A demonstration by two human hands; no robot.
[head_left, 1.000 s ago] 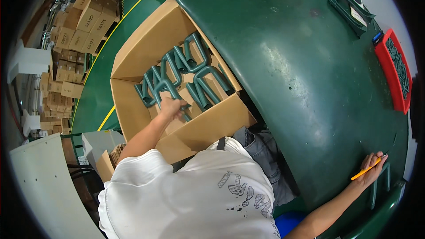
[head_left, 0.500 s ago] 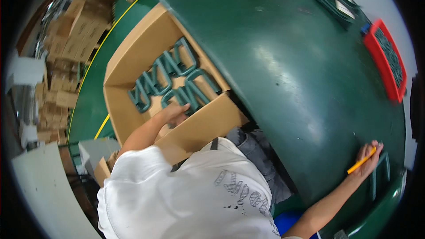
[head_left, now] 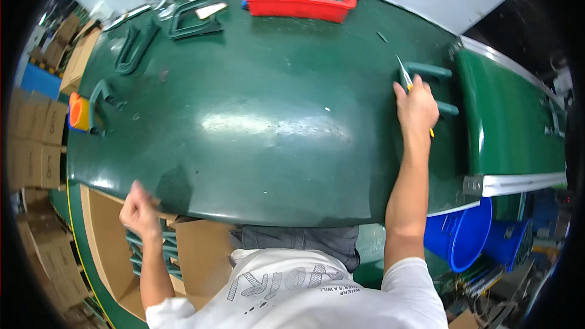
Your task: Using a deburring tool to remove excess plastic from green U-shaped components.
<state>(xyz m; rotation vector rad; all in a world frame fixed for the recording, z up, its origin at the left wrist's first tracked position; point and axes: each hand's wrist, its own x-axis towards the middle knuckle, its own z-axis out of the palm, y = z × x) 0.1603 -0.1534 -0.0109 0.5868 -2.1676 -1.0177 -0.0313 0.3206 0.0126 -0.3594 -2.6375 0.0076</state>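
My right hand (head_left: 417,108) is closed around a knife with a thin pointed blade and yellow handle (head_left: 432,133). It lies over the closed end of a green U-shaped handle (head_left: 431,70) on the worktable's right side; whether the fingers also grip this part is hidden. My left hand (head_left: 141,212), slightly blurred, is curled with nothing visible in it. It hovers over the cardboard box (head_left: 103,240) at the table's near left edge. Inside that box lie several green U-shaped handles (head_left: 170,247), partly covered by my forearm and a flap.
A red bin (head_left: 298,9) of small green pieces stands at the table's back. More green U-shaped parts (head_left: 137,47) lie far left, near an orange tape roll (head_left: 79,114). A green conveyor (head_left: 509,116) borders the right side, with a blue bin (head_left: 460,234) below it.
My view has swung from the box toward the table. My left hand has come up out of the box without a part. My right hand, knife in it, now rests over the U-shaped handle.
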